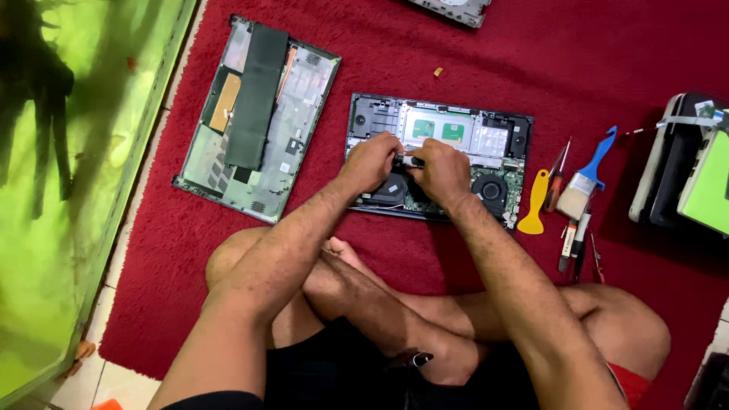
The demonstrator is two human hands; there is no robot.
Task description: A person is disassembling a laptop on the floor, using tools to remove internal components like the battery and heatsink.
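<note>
Laptop chassis [486, 137] lies opened on the red carpet [471, 53], its flat bottom cover [254, 121] already off and set aside to the left; fan, board and speakers exposed. Left hand [372, 161] and right hand [440, 173] meet mid-board, fingers pinched on a small pale part [410, 160]. Reassembly apparently not begun. Yellow plastic pry tool [535, 203], blue-handled brush [586, 176] nearby.

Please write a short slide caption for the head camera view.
Both hands, left and right, meet over an opened laptop on a red carpet.

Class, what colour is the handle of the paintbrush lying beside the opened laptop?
Blue: the paintbrush shows best in the head view.
</note>
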